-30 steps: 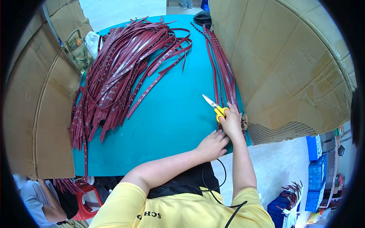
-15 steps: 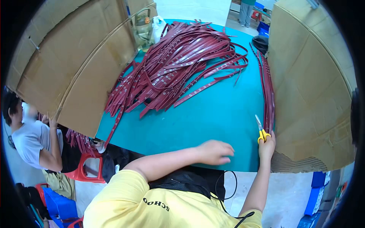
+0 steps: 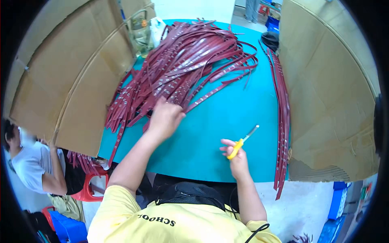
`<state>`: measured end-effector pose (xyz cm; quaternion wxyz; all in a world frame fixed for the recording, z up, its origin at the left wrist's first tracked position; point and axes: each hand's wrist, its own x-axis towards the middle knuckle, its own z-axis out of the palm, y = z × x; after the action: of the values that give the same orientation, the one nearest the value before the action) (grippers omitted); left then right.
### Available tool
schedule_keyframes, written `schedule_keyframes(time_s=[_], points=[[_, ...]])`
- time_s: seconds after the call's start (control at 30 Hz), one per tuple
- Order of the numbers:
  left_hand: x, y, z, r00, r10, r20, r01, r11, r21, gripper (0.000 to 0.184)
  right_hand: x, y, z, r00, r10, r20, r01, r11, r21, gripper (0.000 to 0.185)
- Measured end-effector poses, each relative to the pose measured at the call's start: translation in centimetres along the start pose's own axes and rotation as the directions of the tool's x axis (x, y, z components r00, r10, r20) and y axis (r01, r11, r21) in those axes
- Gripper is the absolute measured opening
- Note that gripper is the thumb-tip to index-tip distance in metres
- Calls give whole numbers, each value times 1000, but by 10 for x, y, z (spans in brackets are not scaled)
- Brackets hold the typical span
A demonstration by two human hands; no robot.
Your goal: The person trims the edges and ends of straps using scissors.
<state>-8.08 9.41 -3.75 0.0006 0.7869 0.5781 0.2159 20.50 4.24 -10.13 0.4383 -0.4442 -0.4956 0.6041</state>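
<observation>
My left hand (image 3: 165, 120) is at the near edge of a large pile of dark red straps (image 3: 194, 56) with metal eyelets. Its fingers bend down over the strap ends, and the blurred fingertips do not show whether they grip one. Over the table's front part, my right hand (image 3: 238, 161) holds scissors with yellow handles (image 3: 235, 150), blades pointing up and to the right. Some fingers of that hand stick out to the left. Along the right side lies a narrow bundle of the same straps (image 3: 281, 113), its near ends hanging past the table edge.
Cardboard walls flank the teal table (image 3: 219, 141), one on the left (image 3: 81, 69) and one on the right (image 3: 324, 89). A clear jug (image 3: 139, 34) and a white plastic bag (image 3: 157, 30) stand at the back left. Another person (image 3: 36, 166) sits beyond the left cardboard.
My left hand has moved left and forward to the pile. My right hand has come away from the strap bundle toward the middle, carrying the scissors. The bundle's ends now reach past the front edge.
</observation>
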Motion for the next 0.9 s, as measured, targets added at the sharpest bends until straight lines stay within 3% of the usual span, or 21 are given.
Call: schedule_keyframes(time_s=[0.03, 0.1, 0.13, 0.2, 0.33, 0.4, 0.5, 0.6, 0.73, 0.8, 0.9], points=[[-9, 28, 3, 996, 28, -80, -43, 979, -198, 18, 1, 2, 9, 999, 22, 28, -24, 995, 100, 35], [-30, 73, 14, 980, -89, 177, 182, 756, -628, 22, 2, -1, 25, 999, 40, 31, -46, 966, 256, 37], [-40, 86, 25, 977, -3, 211, 173, 582, -794, 21, 2, -2, 28, 999, 25, 31, -34, 943, 330, 36], [-55, 103, 38, 889, 3, 457, 445, 224, -867, 21, 3, -8, 26, 999, -50, 0, 48, 958, 284, 31], [-62, 109, 46, 841, 112, 529, 541, -137, -830, 24, 1, -19, 24, 994, -46, -103, 73, 959, 276, 20], [-64, 107, 46, 821, 154, 550, 571, -210, -793, 26, 2, -23, 24, 986, -51, -158, 94, 957, 274, 13], [-62, 107, 37, 815, 164, 555, 579, -201, -790, 30, 4, -23, 22, 982, -45, -184, 89, 967, 240, 11], [-67, 110, 23, 773, 213, 598, 635, -294, -715, 33, 10, -34, 20, 947, -57, -317, 141, 957, 251, 13], [-87, 101, 6, 638, 327, 697, 770, -263, -581, 32, 44, -54, -15, 893, -202, -402, 223, 975, 6, 23], [-99, 92, 0, 634, 311, 708, 772, -223, -595, 33, 70, -65, -33, 841, -334, -426, 275, 942, -194, 23], [-113, 82, -9, 656, 307, 690, 755, -255, -604, 34, 111, -79, -59, 800, -380, -465, 275, 920, -278, 23]])
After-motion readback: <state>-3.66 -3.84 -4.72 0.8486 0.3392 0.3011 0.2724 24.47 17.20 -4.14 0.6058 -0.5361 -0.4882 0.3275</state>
